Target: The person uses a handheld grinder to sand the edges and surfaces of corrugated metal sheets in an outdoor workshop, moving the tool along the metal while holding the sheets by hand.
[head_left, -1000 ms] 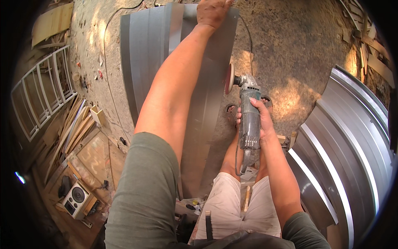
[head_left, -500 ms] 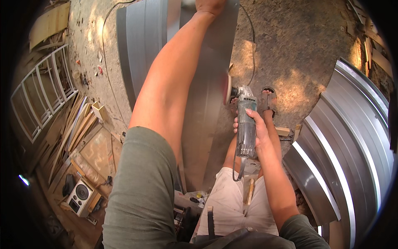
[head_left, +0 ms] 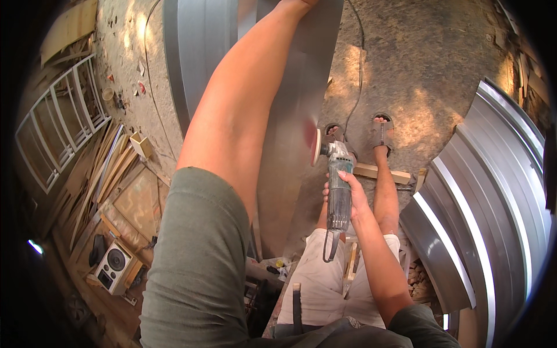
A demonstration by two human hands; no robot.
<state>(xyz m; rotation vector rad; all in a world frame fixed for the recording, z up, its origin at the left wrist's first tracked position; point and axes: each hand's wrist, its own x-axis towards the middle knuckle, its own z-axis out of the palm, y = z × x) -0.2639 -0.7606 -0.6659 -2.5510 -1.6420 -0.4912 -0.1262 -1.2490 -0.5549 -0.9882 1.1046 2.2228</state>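
Standing on dirt floor, metal sheet — scrap wood

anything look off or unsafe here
The right hand alone holds the angle grinder with its disc against the metal sheet's edge, just above sandalled feet. Its cord trails loosely over the ground. Wood offcuts lie scattered at left. No damage or spill shows.

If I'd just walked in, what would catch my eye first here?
Probably the angle grinder at centre, gripped in the right hand, its reddish disc against the edge of a long grey metal sheet. The bare left arm reaches far up that sheet, the left hand at the top edge. Curved ribbed metal panels gleam on the right.
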